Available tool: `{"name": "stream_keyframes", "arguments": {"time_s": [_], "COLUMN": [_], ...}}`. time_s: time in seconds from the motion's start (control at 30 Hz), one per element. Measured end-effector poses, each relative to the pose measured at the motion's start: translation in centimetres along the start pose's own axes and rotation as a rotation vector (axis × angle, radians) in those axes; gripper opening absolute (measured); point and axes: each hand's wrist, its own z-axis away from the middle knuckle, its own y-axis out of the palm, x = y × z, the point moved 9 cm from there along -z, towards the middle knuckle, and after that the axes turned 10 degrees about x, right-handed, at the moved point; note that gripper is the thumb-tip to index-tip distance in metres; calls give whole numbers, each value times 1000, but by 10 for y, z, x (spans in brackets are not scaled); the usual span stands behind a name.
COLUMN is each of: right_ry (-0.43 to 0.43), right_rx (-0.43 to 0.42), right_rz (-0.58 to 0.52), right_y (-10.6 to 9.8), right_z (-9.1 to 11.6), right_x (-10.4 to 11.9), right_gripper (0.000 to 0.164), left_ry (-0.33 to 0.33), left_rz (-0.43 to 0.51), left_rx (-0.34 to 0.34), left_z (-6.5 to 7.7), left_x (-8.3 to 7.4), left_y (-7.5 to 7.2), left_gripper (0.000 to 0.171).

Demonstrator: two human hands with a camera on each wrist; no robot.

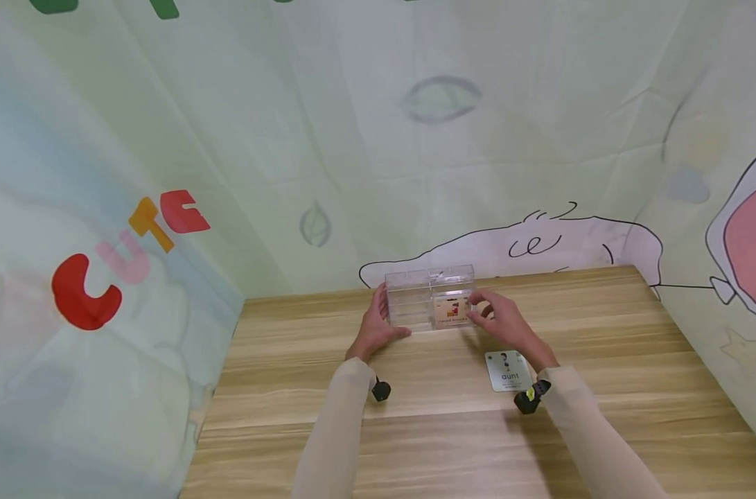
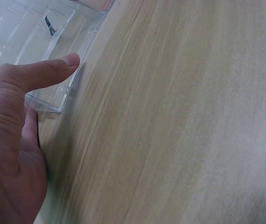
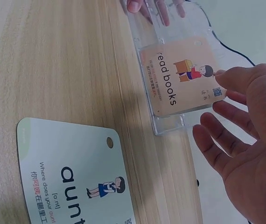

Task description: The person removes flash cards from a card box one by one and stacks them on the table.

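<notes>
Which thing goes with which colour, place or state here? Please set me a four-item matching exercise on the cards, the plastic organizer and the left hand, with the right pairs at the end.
Things
1. "read books" card
2. "aunt" card
3. Plastic organizer
4. Left hand

Descriptions
A. Pale green, lying flat on the wooden table
B. Transparent, divided into compartments
C. At the organizer's left end, thumb by its near edge
D. Peach, held at its edge by the right hand

Right pairs: 1-D, 2-A, 3-B, 4-C
</notes>
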Motion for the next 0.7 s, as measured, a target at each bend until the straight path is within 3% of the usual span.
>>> {"name": "stream_keyframes", "arguments": {"time_s": [0.7], "right_ry": [-4], "right_rx": [-19], "right_rz": [41], "right_y": [-1], "right_z": [2], "right_x": [-2], "right_gripper": [30], "left_ry": [-49], "left_rz": [8], "left_rx": [-3], "left_z": [0], "left_x": [2], "left_y": [2], "left_gripper": [122]}}
